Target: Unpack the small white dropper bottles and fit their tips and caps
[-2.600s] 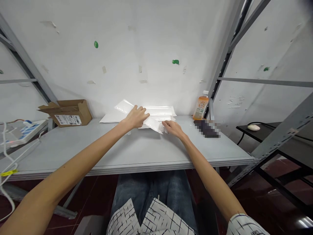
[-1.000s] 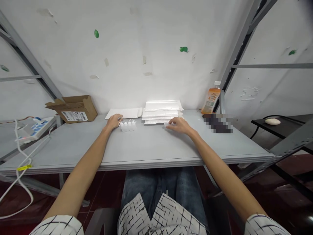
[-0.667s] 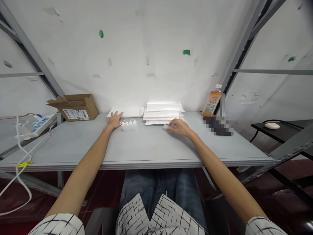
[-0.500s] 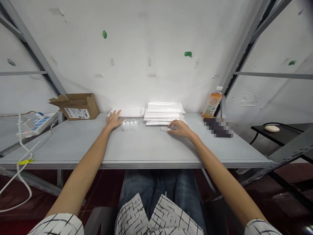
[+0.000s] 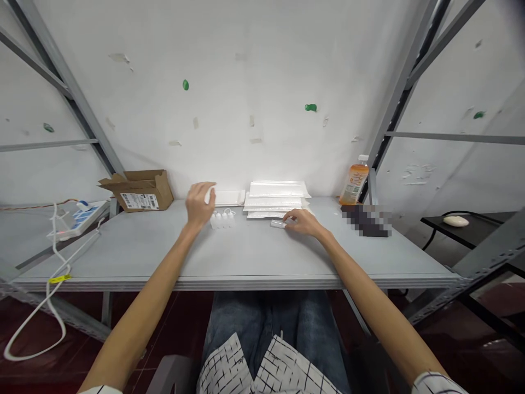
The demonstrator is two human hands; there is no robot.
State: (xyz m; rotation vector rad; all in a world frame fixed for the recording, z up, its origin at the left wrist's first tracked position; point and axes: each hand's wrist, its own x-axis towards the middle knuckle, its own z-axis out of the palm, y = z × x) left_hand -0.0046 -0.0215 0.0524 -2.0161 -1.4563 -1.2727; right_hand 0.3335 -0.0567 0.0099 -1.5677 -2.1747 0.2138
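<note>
My left hand (image 5: 200,202) is lifting off the tabletop (image 5: 123,257), having left its flat rest beside the bottles, and I'm holding it in the air with the fingers loosely curved and spread, gripping nothing. It's hovering just left of a row of small clear plastic bottles (image 5: 221,220) and near a single white padded mailer (image 5: 228,198) lying against the wall. My right hand (image 5: 303,222) is staying low on the tabletop, its fingertips (image 5: 287,220) reaching a small clear bottle (image 5: 278,224) that is lying on its side in front of a stack of white padded mailers (image 5: 276,198). (From this head camera I can't tell whether those fingers are pinching the bottle or only touching it.)

As I read it, the step in hand is working with this lone bottle beside the row. The next move calls for a sure pinch on it, with my left hand free to help.

Farther off, I'm keeping a cardboard box (image 5: 141,190) on my left and an orange drink bottle (image 5: 353,180) on my right, beside a pixelated dark object (image 5: 365,220).
</note>
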